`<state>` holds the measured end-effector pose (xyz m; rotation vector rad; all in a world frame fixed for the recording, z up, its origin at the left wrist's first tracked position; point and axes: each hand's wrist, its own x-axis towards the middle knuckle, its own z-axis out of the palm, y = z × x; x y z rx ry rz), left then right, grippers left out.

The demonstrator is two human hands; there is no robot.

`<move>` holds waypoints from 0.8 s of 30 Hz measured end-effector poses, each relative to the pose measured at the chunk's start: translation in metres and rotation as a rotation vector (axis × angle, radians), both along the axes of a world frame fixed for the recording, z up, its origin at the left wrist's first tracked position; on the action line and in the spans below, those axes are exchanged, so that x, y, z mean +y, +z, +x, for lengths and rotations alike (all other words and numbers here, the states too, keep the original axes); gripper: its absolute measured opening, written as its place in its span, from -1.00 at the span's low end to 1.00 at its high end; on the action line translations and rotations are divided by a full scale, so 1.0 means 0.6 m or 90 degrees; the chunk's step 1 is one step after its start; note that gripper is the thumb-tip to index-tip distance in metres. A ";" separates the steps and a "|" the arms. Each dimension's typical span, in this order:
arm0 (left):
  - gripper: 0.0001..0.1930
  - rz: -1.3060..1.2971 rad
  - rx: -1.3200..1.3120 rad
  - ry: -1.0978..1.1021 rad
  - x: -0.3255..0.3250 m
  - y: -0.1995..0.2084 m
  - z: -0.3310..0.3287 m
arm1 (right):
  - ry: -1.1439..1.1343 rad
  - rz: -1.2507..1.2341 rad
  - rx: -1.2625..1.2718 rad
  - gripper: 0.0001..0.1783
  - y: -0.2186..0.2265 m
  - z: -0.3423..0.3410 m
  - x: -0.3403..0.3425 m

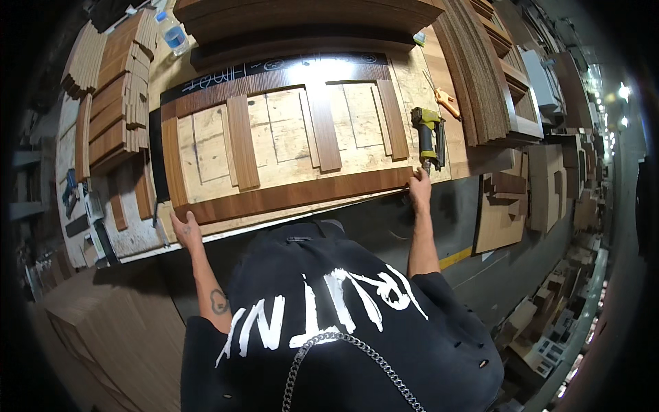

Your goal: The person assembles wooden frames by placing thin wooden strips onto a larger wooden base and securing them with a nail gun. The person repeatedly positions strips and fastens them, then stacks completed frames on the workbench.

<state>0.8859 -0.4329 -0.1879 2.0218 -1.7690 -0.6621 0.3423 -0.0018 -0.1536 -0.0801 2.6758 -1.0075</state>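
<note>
A long brown wood-grain strip (302, 195) lies along the near side of a frame of strips on the workbench. My left hand (187, 230) grips its left end, thumb near the corner with the left side strip (173, 161). At the right end my right hand (420, 185) holds the same strip, its fingers partly hidden. Just beyond that hand lies a yellow-green and black nail gun (427, 134), close to the fingers. Upright slats (241, 141) stand across the frame between the near strip and the far strip (274, 81).
Stacked boards (309, 20) sit behind the frame. More piles stand at left (120, 103) and right (473, 75). A water bottle (173, 34) is at the back left, an orange-handled tool (447, 101) right of the nail gun. The pale bench top (206, 147) bears pencil lines.
</note>
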 end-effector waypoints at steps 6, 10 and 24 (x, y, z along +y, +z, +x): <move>-0.31 -0.005 0.044 -0.056 -0.015 0.009 0.006 | -0.017 -0.131 -0.029 -0.37 -0.063 -0.057 0.029; -0.35 -0.013 0.050 -0.047 -0.021 0.019 0.031 | -0.078 -0.286 -0.145 -0.38 -0.021 -0.036 -0.043; -0.62 -0.073 0.224 -0.054 -0.046 -0.033 0.048 | -0.073 -0.324 -0.156 -0.41 -0.093 -0.109 -0.016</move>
